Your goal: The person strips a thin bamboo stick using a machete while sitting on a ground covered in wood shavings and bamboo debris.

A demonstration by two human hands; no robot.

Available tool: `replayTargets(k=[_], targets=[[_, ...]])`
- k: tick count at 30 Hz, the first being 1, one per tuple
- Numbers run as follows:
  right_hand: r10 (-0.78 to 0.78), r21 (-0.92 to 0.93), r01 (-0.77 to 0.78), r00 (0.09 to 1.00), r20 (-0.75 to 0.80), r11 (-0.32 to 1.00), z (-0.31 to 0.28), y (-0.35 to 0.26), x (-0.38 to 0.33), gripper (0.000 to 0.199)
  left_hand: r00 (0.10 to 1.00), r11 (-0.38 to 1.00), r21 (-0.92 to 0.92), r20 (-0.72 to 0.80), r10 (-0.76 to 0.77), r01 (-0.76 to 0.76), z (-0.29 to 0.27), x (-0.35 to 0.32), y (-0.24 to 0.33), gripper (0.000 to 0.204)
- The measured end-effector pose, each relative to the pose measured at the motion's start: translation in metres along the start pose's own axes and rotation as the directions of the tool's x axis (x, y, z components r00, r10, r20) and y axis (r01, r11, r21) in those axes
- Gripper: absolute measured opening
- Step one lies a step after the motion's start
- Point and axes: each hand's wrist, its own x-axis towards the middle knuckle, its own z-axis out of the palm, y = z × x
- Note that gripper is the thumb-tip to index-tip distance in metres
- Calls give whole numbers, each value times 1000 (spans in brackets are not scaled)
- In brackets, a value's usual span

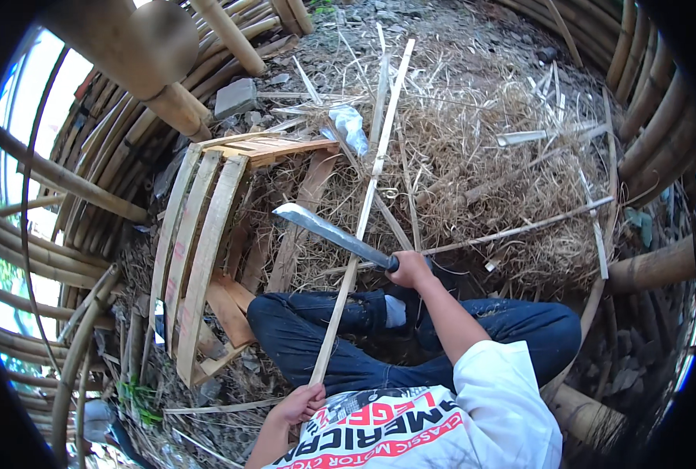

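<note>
My left hand [299, 404] is closed around the near end of a long, pale bamboo strip [369, 199], close to my shirt. From there the strip runs up and away across my lap to the shavings beyond. In my right hand [412, 270] is the dark handle of a machete [324, 228]. Its long blade points left and slightly away, crossing over the strip; whether the two touch I cannot tell. My legs [488, 320], in dark jeans, are folded on the ground beneath both.
A slatted wooden crate [210, 270] lies left of my knee. Bamboo shavings [504, 172] cover the ground ahead, with a plastic bag [349, 129] and another thin strip [520, 227]. A stone block [235, 98] sits farther off. Thick bamboo poles [653, 266] flank both sides.
</note>
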Motion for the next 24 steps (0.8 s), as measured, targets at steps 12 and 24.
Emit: replayTargets(k=[12, 24], targets=[[-139, -155, 177, 963, 231, 972, -20, -9, 6, 30, 999, 999, 50, -37, -3, 4, -4, -2, -1, 34], [-413, -176, 617, 684, 602, 767, -34, -37, 3, 22, 998, 998, 15, -33, -54, 54, 5, -14, 7, 36]])
